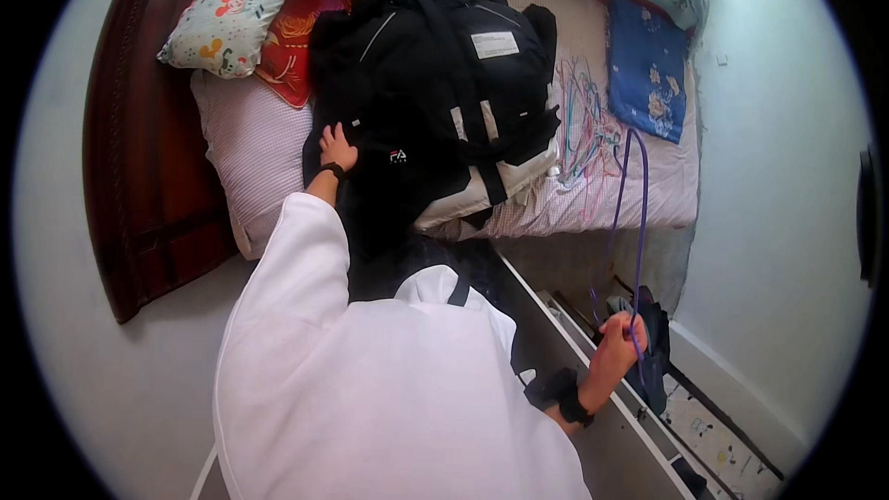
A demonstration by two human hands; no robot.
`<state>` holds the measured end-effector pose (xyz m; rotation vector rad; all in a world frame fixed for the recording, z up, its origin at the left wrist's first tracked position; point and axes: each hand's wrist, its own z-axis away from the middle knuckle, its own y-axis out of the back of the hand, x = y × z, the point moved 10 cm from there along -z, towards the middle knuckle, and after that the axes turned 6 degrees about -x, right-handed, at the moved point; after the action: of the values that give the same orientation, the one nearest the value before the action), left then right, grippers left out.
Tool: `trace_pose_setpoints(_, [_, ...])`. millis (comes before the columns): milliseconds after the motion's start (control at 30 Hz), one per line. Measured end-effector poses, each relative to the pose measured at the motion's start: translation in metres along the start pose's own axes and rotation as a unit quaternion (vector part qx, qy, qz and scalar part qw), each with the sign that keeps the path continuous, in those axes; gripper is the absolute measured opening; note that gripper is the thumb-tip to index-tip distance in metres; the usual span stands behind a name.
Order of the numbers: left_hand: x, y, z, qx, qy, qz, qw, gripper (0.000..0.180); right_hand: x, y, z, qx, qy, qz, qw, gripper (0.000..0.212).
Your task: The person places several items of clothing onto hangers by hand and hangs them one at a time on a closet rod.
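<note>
My left hand [339,148] rests with its fingers spread on a black garment [394,130] that hangs over the front edge of the bed. A black jacket [435,28] with a white label patch and pale trim lies in the same dark pile. Off to the right, my right hand [620,344] is closed round a purple clothes hanger [641,213], which points up toward the bed. Several thin hangers [583,120] in pink, green and blue lie in a heap on the mattress, to the right of the jacket.
The bed [676,181] has a dark wooden headboard [153,157] at left. Pillows [227,14] and a red cushion [287,51] lie by it; a folded blue cloth [644,65] lies at right. Open drawer walls [556,333] stand below. Dark clothing [653,343] hangs low beside my right hand.
</note>
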<state>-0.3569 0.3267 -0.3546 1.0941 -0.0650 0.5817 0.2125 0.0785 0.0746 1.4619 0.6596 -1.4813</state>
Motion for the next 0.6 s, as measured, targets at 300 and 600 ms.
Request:
trace_pose_setpoints(300, [0.034,-0.024,-0.001,-0.083,-0.113,-0.153,0.978,0.047,0.032,-0.031,0.038,-0.13,-0.021,-0.139,0.982,0.059])
trace_pose_setpoints(600, [0.062,-0.015,0.12,-0.195,-0.144,-0.143,0.959,0.041,-0.027,-0.048,0.042,-0.233,0.16,0.04,0.958,0.032])
